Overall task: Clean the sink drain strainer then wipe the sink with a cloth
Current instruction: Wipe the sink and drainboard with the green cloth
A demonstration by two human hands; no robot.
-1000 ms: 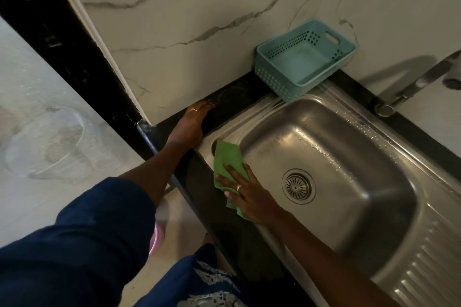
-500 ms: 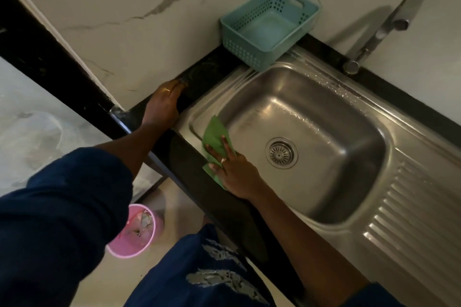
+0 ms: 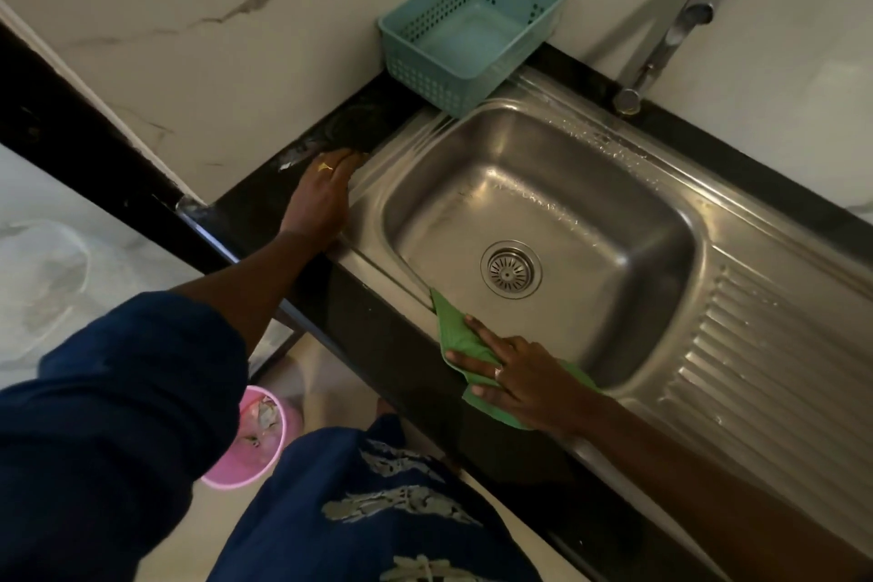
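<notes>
The steel sink [image 3: 590, 184] fills the middle of the view, and its round drain strainer [image 3: 510, 268] sits in the basin floor. A green cloth [image 3: 457, 333] lies over the sink's near rim at the front left corner. My right hand [image 3: 515, 373] presses flat on the cloth with fingers spread. On the black counter [image 3: 264, 213] at the sink's left rim rests my left hand [image 3: 321, 199], palm down, holding nothing.
A teal plastic basket [image 3: 465, 31] stands at the back left corner against the marble wall. The tap [image 3: 671, 28] rises behind the sink. A ribbed drainboard [image 3: 765, 373] lies to the right. A pink waste bin [image 3: 255, 435] stands on the floor below.
My right hand has slid the green cloth along the near rim from the left corner toward the right. The left hand has stayed on the counter.
</notes>
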